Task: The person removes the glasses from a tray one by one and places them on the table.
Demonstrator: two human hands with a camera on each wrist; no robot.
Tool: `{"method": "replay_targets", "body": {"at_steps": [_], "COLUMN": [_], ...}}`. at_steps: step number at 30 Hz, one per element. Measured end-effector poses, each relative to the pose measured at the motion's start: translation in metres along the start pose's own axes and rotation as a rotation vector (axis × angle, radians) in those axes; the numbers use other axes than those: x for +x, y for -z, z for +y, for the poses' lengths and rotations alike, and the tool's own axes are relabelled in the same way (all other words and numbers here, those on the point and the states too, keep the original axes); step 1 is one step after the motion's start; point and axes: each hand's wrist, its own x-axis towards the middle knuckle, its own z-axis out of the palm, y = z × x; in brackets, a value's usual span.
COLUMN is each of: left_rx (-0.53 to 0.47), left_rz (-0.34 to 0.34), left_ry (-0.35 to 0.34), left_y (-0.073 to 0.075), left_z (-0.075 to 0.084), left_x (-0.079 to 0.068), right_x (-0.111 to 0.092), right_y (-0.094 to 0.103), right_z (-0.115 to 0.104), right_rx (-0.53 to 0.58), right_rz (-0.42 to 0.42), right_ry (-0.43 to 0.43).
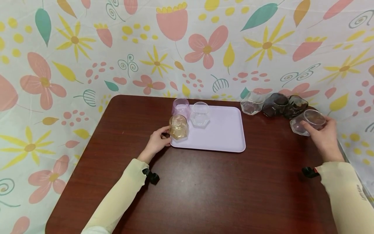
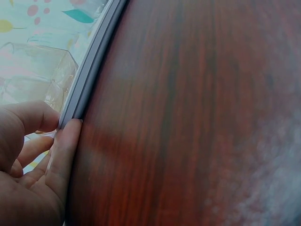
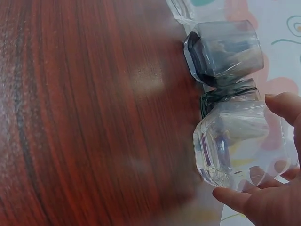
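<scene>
At the left edge of the lilac tray (image 1: 216,136), my left hand (image 1: 157,142) pinches the rim; in the left wrist view the fingertips (image 2: 70,129) meet at that edge. Close beside them on the tray stands an amber glass (image 1: 179,128). A pink-purple glass (image 1: 180,107) and a clear glass (image 1: 200,115) stand behind it. On the table's right side, my right hand (image 1: 325,136) holds another clear glass (image 1: 301,126), thumb on one side and fingers round the other. That glass (image 3: 235,136) stands upright, its faceted base at the tabletop in the right wrist view.
Beyond the held glass, a clear glass (image 1: 252,105) and two dark smoky glasses, one (image 1: 273,105) bluish-black and one (image 1: 295,106) greenish-brown, line the back right edge. A patterned cloth (image 1: 204,78) hangs behind the dark wood table (image 1: 204,188).
</scene>
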Motion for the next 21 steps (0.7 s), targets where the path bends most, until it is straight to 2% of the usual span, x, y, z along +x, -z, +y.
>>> {"method": "replay_targets", "body": {"at_steps": [7,16,21], "left_rx": [-0.005,-0.015,-0.023], "left_rz": [0.002,0.004,0.010], "left_ry": [-0.009,-0.005,-0.017], "left_y": [-0.0002,-0.0005,-0.0017], "left_z": [-0.0005,-0.0007,-0.0005], "left_x": [0.0001,0.0001,0.0002], "right_x": [-0.0007,-0.0004,-0.0052], "right_y": [-0.0011,-0.0033,-0.0035], "right_z": [-0.0017,0.0034,0.0057], "right_rx": [-0.038,0.025,0.096], "right_rz": [-0.005,0.008,0.002], "right_ry": [-0.003,0.028,0.040]}}
